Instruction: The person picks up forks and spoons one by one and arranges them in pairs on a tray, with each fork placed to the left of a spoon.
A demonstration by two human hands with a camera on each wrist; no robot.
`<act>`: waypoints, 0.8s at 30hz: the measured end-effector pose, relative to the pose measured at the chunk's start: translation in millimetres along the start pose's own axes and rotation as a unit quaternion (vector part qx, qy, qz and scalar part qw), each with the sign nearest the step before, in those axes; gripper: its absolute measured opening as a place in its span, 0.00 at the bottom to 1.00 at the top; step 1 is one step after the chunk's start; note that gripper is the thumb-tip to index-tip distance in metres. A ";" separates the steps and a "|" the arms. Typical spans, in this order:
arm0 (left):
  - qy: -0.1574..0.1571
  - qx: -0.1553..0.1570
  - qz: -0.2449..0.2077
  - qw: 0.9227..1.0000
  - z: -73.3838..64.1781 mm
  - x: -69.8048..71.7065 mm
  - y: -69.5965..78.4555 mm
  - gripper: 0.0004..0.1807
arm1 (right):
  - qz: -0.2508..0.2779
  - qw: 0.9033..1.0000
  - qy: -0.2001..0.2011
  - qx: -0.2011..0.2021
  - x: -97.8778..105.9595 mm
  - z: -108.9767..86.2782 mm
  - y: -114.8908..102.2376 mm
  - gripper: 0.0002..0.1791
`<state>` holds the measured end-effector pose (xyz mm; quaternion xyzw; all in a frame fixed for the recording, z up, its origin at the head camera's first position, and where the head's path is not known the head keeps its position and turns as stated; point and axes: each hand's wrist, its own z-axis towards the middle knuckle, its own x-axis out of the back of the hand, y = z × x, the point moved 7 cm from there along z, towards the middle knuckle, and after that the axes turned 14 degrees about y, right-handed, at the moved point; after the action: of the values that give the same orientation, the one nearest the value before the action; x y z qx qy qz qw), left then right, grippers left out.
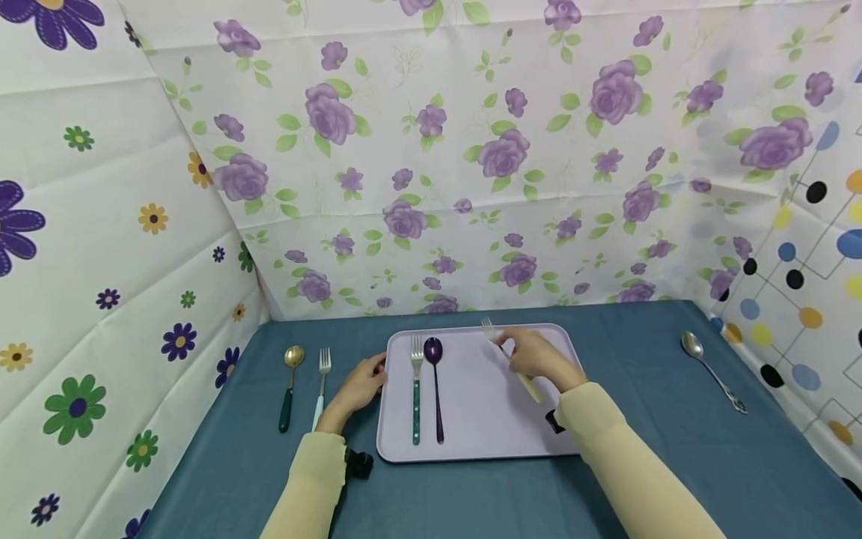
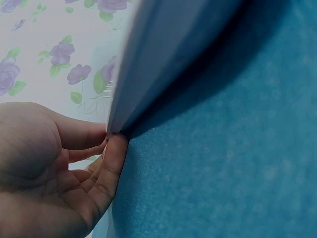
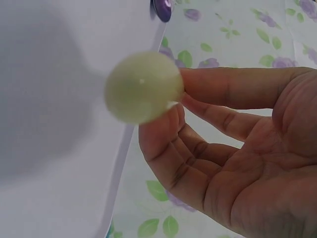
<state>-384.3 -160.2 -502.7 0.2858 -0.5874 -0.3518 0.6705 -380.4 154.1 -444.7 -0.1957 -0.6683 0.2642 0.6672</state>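
My right hand [image 1: 539, 355] pinches a cream-handled fork [image 1: 529, 388] over the right half of a pale lilac tray [image 1: 481, 430]. Its tines point toward the back edge and the handle slants down to the front right. Close up in the right wrist view, the rounded handle end [image 3: 141, 89] sits by the thumb and fingertips. At the tray's left edge, my left hand [image 1: 359, 388] grips the rim between thumb and fingers. A green-handled fork [image 1: 416, 397] and a dark purple spoon [image 1: 434, 352] lie side by side on the tray's left part.
Left of the tray, a gold spoon with a dark green handle [image 1: 286, 408] and a white-handled fork [image 1: 325, 367] lie on the blue tablecloth [image 1: 222, 464]. A silver spoon [image 1: 694, 346] lies far right. Flower-patterned cloth [image 1: 404, 150] stands along the back.
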 end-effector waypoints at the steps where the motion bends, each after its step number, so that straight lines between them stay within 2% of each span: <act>1: 0.001 0.000 0.000 1.000 0.3 0.1 0.1 0.25 | -0.001 1.000 0.001 0.001 -1.1 0.2 -1.1 0.29; 12: -0.001 -0.005 0.007 1.000 -1.0 1.0 0.7 0.25 | 0.003 1.000 -0.015 -0.013 -14.4 -0.6 -7.5 0.32; 24: 0.001 0.001 0.007 1.000 -1.3 1.1 -0.9 0.25 | -0.021 1.000 -0.018 -0.015 -26.2 0.1 -16.1 0.32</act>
<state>-383.0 -161.7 -503.0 0.2830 -0.5891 -0.3465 0.6729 -378.1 125.4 -455.4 -0.1872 -0.6879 0.2433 0.6576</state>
